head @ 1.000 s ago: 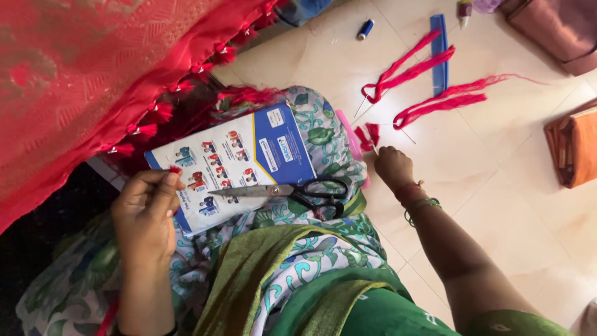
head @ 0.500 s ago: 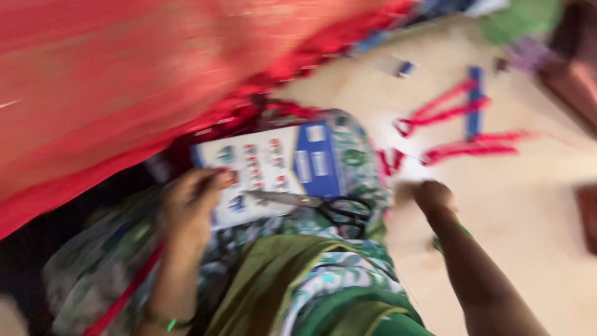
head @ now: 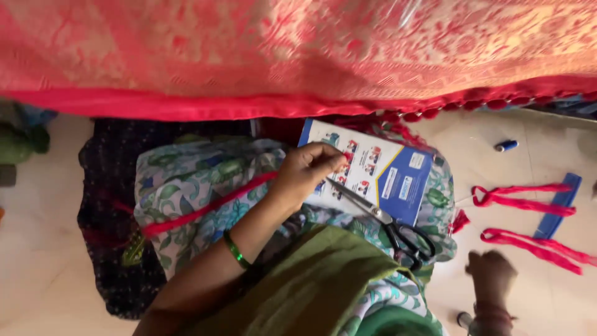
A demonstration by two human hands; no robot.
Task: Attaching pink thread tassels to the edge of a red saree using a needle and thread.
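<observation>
My left hand (head: 308, 171) lies on a blue and white printed card (head: 385, 177) on my lap, its fingertips pinched on the card's left part. A red thread strand (head: 205, 208) runs leftwards from under that hand across the floral cloth. Black-handled scissors (head: 388, 224) lie on the lap just right of the hand, blades pointing at it. My right hand (head: 491, 274) is blurred, low over the floor at the right, fingers curled, below two red thread bundles (head: 522, 199). Whether it holds anything is unclear.
A red and gold patterned fabric (head: 298, 56) with red tassels along its hem hangs across the top. A blue flat strip (head: 563, 202) and a small blue spool (head: 505, 145) lie on the pale tiled floor at the right. A dark cloth (head: 109, 249) lies under my lap at the left.
The view has swung left, so the red fabric now spans the top. My left hand has shifted further onto the card. My right hand has dropped lower, away from the thread bundles.
</observation>
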